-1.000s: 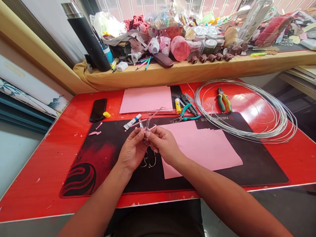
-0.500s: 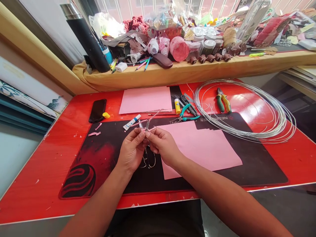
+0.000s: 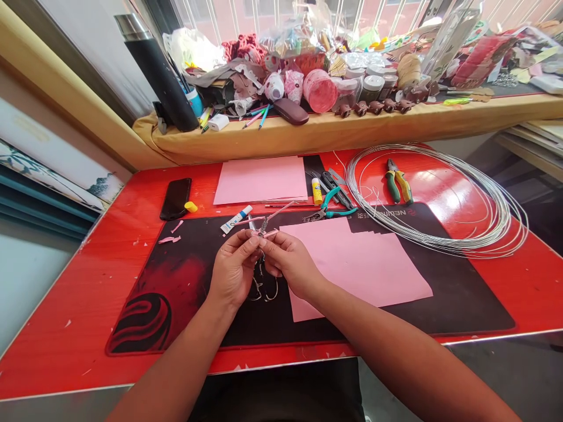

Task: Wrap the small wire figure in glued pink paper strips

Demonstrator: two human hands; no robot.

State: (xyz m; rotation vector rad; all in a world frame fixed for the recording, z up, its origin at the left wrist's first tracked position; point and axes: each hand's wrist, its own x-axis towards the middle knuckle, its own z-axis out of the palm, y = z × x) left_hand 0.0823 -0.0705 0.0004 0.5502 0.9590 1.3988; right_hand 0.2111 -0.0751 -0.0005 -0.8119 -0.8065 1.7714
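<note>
Between my two hands is a bent wire figure (image 3: 264, 225) with a coiled middle and arms wrapped in pink paper. Fingers and thumb of my left hand (image 3: 235, 264) pinch it from the left. From the other side, my right hand (image 3: 292, 258) grips it close to the coil, thumb and fingers pressed together. Bare wire loops (image 3: 270, 290) hang below my fingers over the black mat (image 3: 193, 316). The exact spot where the fingertips meet the wire is partly hidden. A pink paper sheet (image 3: 352, 264) lies under and beyond my right forearm.
Behind my hands lie a glue tube (image 3: 236, 219), teal-handled pliers (image 3: 332, 205), a glue stick (image 3: 316, 191) and a utility knife (image 3: 336, 187). A large wire coil (image 3: 440, 240) and green-yellow pliers (image 3: 398, 180) are at right. A phone (image 3: 175, 198) lies at left; a crowded sill runs behind.
Both hands keep their hold on the wire figure. The right fingers have shifted slightly, and the upper pink-wrapped arm leans a little further right. The view has moved slightly.
</note>
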